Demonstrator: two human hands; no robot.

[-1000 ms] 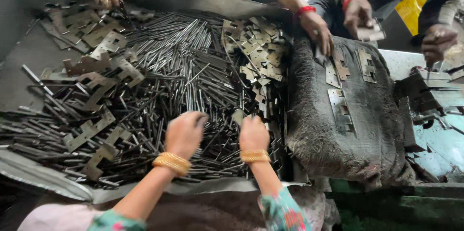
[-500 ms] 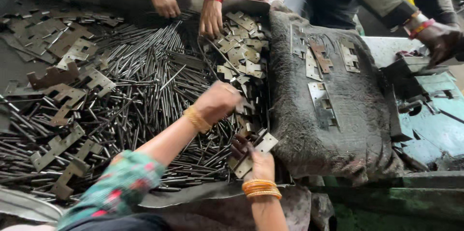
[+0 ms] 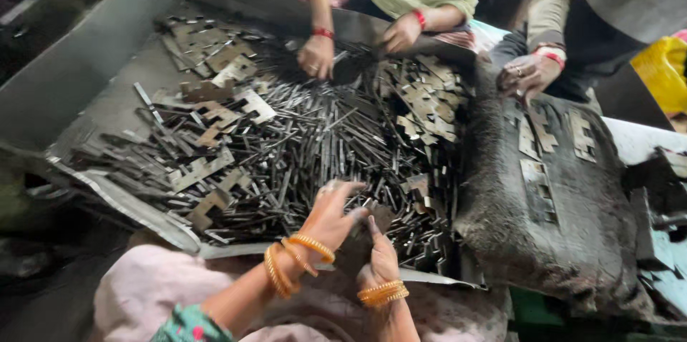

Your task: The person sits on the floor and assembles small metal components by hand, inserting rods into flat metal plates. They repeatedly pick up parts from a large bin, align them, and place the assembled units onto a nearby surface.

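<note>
**Two hands meet over a heap of metal strips**

Both of the person's hands sit at the near edge of the tray (image 3: 93, 63), close together. The left hand (image 3: 330, 217) comes in from the near left, wrist bent, fingers curled down onto the strips (image 3: 322, 149). The right hand (image 3: 379, 260) rises from below, fingers pointing up toward the left one, pinching a small flat piece; how firmly the left grips anything I cannot tell. Gold bangles (image 3: 293, 260) ring both wrists. The strips fill the tray's middle, with notched plates (image 3: 215, 113) to the left. At the far side, other people's hands (image 3: 317, 56) reach in. A dark sack (image 3: 565, 235) lies to the right.
</note>
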